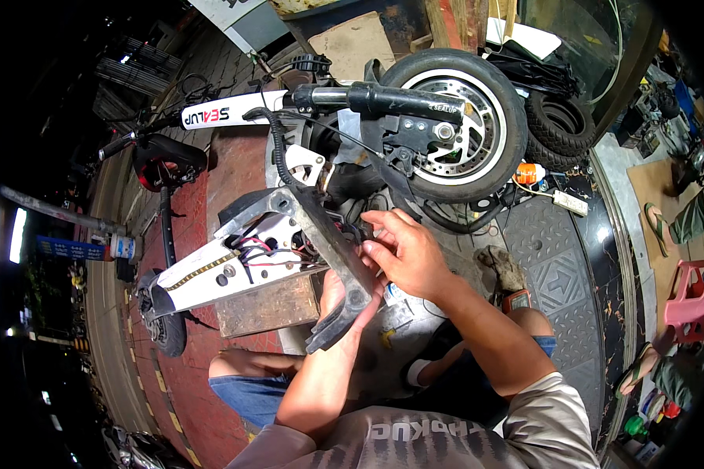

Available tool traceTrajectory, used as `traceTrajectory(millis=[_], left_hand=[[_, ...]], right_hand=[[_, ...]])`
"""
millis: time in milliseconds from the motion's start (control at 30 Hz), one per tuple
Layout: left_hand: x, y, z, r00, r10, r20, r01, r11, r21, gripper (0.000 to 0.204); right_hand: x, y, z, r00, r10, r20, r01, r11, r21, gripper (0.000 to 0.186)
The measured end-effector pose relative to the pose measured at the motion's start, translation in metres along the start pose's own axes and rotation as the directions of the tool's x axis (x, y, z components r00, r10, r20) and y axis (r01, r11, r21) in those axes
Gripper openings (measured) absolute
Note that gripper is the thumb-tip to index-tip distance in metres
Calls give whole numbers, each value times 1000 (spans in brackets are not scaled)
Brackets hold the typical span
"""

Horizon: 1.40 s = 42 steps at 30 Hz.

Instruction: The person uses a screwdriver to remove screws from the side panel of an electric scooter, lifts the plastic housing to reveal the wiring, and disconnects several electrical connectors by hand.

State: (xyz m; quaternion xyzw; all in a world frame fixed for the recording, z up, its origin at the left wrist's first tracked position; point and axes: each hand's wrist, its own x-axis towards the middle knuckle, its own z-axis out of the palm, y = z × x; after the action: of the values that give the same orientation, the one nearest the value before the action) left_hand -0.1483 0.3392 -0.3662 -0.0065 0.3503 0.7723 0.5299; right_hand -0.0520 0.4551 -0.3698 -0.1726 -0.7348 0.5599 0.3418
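A partly opened electric scooter lies on its side before me, its white body [199,283] propped on a wooden block [270,311]. A dark metal bracket [330,244] stands across the body's open end, with red and black wires [262,252] showing inside. My left hand [335,295] is wrapped round the bracket's lower part from behind, so some of its fingers are hidden. On the bracket's right side, my right hand [407,254] has thumb and fingers bent close together beside dark cables [353,228]. What its fingertips pinch, if anything, is hidden.
The scooter's wheel [512,129] and white stem [233,109] lie beyond my hands. Spare tyres [559,125], an orange-and-white bottle [529,173] and a power strip [569,203] are at right. Past a patterned ramp [555,273] stands a pink stool [690,301], near another person's sandalled feet.
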Motion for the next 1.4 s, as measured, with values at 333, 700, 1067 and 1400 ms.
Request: traceTrajectory(millis=[333,700,1067,1400], left_hand=[[-2,-3,20,979,154,130,-165,984,73,50],[-9,-3,14,984,141,112,-144,989,23,43],[-9,-10,-2,958,163,236,-206,964,168,44],[-26,8,15,984,-121,129,126,991,-32,37]], right_hand=[[4,-9,-11,996,-56,74,56,998,10,30],[4,-35,-33,942,-111,316,143,986,-80,45],[-18,-81,-21,921,120,370,-152,987,57,85],[-22,-105,-1,872,362,330,-474,794,382,52]])
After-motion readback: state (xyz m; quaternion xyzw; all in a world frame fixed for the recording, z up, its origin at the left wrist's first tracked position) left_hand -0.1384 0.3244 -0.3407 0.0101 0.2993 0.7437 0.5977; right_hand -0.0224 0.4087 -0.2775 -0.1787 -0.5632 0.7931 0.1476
